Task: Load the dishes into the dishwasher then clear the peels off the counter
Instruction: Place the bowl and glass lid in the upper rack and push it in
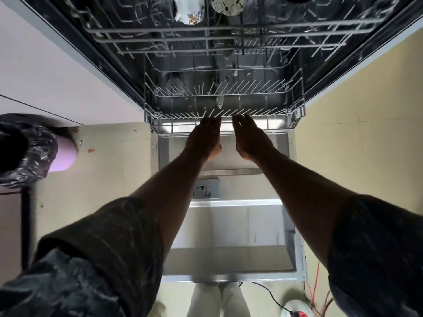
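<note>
The dishwasher stands open with its door (pixel 231 227) folded down flat in front of me. The wire lower rack (pixel 295 115) holds no dishes and sits part way out over the door. My left hand (pixel 203 138) and my right hand (pixel 250 138) reach side by side to the middle of the rack's front rim, fingers fairly straight, fingertips touching the wire. Neither hand holds a dish. Above, the upper rack (pixel 160 40) carries a white patterned cup (pixel 188 10) and a spotted cup (pixel 226 5).
A bin lined with a black bag (pixel 23 149) over a pink body (pixel 66 154) stands on the floor at the left. A small scrap (pixel 91 149) lies beside it. Red and black cables (pixel 314 287) and a white object (pixel 295 311) lie at the lower right.
</note>
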Tool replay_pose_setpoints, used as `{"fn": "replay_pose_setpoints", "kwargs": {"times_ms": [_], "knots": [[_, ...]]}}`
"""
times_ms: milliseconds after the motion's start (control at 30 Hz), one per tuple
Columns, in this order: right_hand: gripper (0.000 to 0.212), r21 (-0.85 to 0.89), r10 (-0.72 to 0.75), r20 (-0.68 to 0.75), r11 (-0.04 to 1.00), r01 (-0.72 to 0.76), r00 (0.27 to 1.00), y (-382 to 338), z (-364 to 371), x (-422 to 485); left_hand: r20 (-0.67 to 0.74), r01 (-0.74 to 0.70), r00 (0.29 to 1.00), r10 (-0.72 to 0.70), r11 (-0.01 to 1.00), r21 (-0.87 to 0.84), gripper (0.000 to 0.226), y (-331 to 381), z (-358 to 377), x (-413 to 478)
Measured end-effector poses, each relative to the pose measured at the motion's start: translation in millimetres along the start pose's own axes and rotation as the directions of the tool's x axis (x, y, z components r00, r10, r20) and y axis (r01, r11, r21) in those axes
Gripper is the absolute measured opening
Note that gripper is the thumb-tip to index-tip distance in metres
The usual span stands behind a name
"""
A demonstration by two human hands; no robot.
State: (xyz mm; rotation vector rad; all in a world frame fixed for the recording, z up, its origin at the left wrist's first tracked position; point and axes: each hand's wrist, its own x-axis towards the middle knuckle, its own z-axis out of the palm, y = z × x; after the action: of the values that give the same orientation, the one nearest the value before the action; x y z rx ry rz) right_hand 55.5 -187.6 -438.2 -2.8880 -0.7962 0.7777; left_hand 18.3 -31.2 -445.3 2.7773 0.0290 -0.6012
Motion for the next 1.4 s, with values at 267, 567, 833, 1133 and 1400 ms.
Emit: {"fn": "replay_pose_setpoints", "kwargs": {"times_ms": [267,567,833,1133,1400], "knots": [[0.069,0.066,0.016,0.016,0.998,-0.017,1.000,-14.7,32.5,-55.6,0.001,0.023,1.000,-0.023,0.997,-0.073,0.087,17.7,26.8,-60.6],[0.067,0.104,0.019,0.005,0.994,-0.019,1.000,-32.8,62.7,-128.8,-0.012,0.032,0.999,-0.034,0.995,-0.097,0.074,38.7,61.0,-133.5],[0.069,0.181,0.019,0.025,0.983,-0.023,1.000,-44.9,91.1,-182.7,0.021,0.026,1.000,-0.023,0.990,-0.137,0.077,49.5,81.0,-188.8],[0.072,0.235,0.054,0.123,0.969,-0.082,0.991,-61.0,108.8,-231.9,0.132,0.081,0.989,-0.062,0.987,-0.138,0.075,65.7,91.9,-237.9],[0.081,0.211,0.062,0.134,0.973,-0.090,0.989,-71.2,125.5,-265.5,0.197,0.078,0.979,-0.057,0.992,-0.102,0.073,71.0,105.6,-271.0]]}}
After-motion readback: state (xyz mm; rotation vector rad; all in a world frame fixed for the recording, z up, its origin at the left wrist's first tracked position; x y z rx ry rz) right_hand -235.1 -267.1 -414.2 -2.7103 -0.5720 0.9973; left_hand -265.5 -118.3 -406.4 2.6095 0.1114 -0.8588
